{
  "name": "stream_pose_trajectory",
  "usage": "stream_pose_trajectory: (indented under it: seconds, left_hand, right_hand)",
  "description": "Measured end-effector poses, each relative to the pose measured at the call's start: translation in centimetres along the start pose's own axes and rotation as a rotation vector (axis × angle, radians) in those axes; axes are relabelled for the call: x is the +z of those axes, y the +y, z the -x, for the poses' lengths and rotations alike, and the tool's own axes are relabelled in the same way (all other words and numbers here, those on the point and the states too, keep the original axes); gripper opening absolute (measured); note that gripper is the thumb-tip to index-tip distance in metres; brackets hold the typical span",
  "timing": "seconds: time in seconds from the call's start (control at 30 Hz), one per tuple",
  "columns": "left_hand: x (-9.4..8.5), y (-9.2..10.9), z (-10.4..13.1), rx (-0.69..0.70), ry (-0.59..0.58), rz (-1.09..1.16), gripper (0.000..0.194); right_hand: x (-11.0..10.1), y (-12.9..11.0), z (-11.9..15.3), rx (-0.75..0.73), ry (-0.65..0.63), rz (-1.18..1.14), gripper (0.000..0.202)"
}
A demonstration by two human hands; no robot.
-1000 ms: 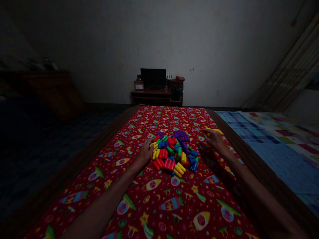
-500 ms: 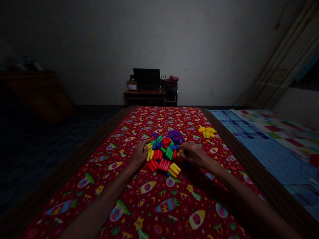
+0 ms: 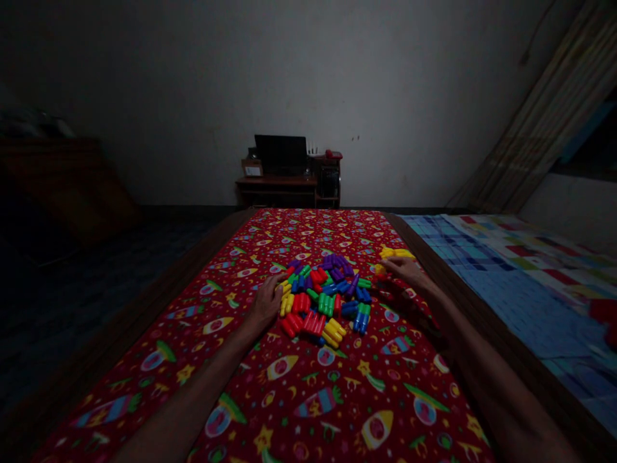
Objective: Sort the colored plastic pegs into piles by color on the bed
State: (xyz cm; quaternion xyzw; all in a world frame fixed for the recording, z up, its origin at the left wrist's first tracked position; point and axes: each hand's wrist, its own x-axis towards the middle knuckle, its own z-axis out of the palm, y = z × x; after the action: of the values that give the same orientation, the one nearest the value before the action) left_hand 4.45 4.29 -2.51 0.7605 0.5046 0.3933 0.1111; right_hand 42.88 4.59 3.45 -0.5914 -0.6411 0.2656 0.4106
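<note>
A heap of ridged plastic toy blocks in red, green, blue, yellow and purple lies on the red printed cloth. My left hand rests against the heap's left side, its fingers stretched loosely beside the yellow blocks. To the right and farther back, my right hand is at a separate group of yellow blocks. Its fingers are pinched on a yellow block, partly hidden by the fingertips. Purple blocks bunch together at the back of the heap.
Beyond the cloth's far end, a low desk against the wall holds a monitor and a red telephone. Checked bedding spreads along the right. A wooden cabinet stands at the left.
My right hand has moved from the heap's right edge, right and away from me, to the yellow group, uncovering blue and green blocks. My left hand stays by the heap.
</note>
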Motion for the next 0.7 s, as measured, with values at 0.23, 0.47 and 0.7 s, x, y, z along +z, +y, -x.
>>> stream_pose_trajectory:
  seconds: [0.23,0.47,0.7]
  left_hand:
    - [0.0,0.1,0.0,0.004,0.004,-0.013,0.038]
    - [-0.1,0.2,0.0,0.005,-0.008,-0.007,0.039]
    - [-0.3,0.3,0.0,0.002,-0.013,-0.014,0.040]
  right_hand:
    - [-0.9,0.0,-1.1,0.044,0.321,-0.038,0.059]
    - [-3.9,2.4,0.4,0.325,0.228,0.755,0.044]
    - [-3.0,1.6,0.5,0.094,0.280,0.845,0.041]
